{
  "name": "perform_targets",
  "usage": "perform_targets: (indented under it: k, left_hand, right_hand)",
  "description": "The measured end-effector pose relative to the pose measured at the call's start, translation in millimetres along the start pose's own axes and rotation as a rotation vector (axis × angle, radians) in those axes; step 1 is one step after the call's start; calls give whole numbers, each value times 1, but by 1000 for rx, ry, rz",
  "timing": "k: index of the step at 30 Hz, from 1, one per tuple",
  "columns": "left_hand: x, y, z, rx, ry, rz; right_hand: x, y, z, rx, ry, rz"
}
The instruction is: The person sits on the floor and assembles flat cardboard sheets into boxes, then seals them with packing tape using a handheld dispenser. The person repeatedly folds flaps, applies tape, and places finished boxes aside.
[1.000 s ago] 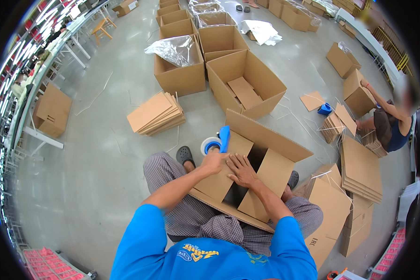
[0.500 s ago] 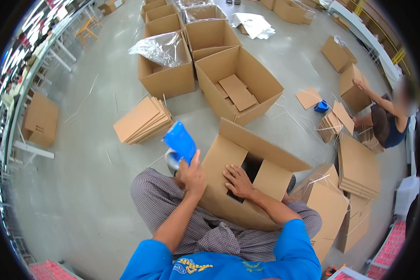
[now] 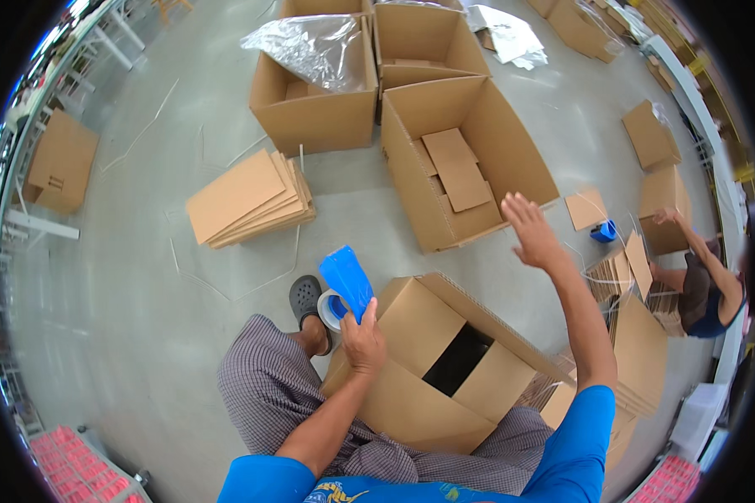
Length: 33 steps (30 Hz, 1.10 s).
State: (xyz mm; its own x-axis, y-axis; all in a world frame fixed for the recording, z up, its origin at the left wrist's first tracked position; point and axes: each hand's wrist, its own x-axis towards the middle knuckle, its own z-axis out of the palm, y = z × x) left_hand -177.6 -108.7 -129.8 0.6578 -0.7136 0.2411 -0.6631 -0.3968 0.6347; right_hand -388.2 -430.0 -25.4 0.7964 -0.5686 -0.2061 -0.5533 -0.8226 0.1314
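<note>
My left hand (image 3: 364, 342) is closed round the handle of a blue tape dispenser (image 3: 346, 278), with a roll of tape (image 3: 333, 308) beside its lower end. The dispenser is held above the left side of a brown cardboard box (image 3: 428, 419) that rests tilted between my legs. Its near flap and two side flaps lie folded in, leaving a dark gap between them; the far flap (image 3: 495, 323) stands up. My right hand (image 3: 530, 230) is raised with fingers spread and nothing in it, beyond that flap and near the corner of a larger open carton (image 3: 411, 180).
A stack of flat cardboard sheets (image 3: 247, 199) lies front left. Open cartons (image 3: 310, 124) stand at the back, one with clear plastic. Flattened boxes (image 3: 642, 352) are piled at right, near a person (image 3: 705, 289) handling a carton (image 3: 667, 201). Loose white straps (image 3: 197, 272) litter the floor.
My right hand has come off the box flaps and swung up and outward to the right. My left hand keeps the tape dispenser. The box has tilted and the view has shifted.
</note>
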Motion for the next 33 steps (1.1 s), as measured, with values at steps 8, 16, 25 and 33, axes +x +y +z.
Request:
perform_targets:
  k: [8,16,25,33]
  left_hand:
    - [1,5,-4,-15,-24,108]
    - [1,3,-2,-5,-23,98]
    - [2,7,-5,-36,-51,64]
    - [0,0,2,-1,-29,128]
  right_hand:
    - [33,-25,88,237,164,-67]
    - [57,-52,94,302,298,-34]
    - [-65,93,75,-1,2,404]
    - [12,10,69,595,75,248]
